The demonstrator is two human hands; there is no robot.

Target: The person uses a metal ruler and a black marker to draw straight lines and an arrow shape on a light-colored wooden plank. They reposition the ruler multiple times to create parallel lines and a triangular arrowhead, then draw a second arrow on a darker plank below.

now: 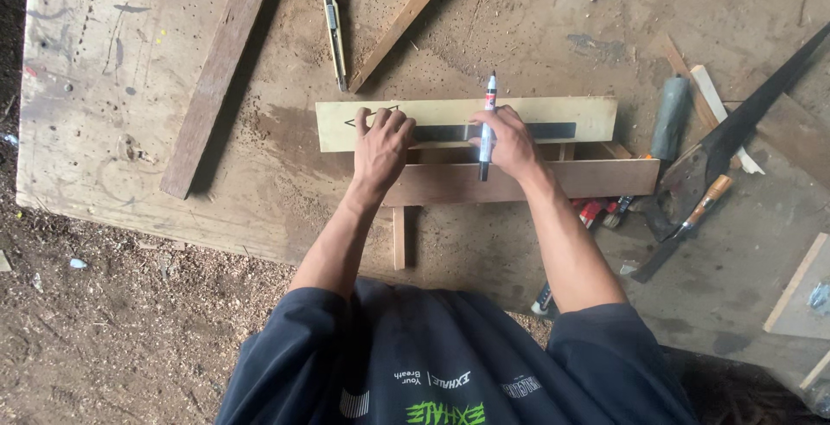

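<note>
Hands are resting together on a pale board (450, 116) lying across the middle of a worn, dusty workbench (95, 88); the left hand (381, 141) is pressing down with fingers spread a little on the near edge of a dark flat ruler (553, 131) that is lying along the board; the right hand (508, 141) is closing around a black marker (488, 127), which is standing upright between its fingers with the tip pointing away from the person. A brown wooden frame piece (596, 177) is lying just beside the board on the near side; a utility knife (334, 31) is lying farther back between two loose planks; a hand saw (743, 122) and a wooden-handled chisel (702, 204) are lying well off to the right.
</note>
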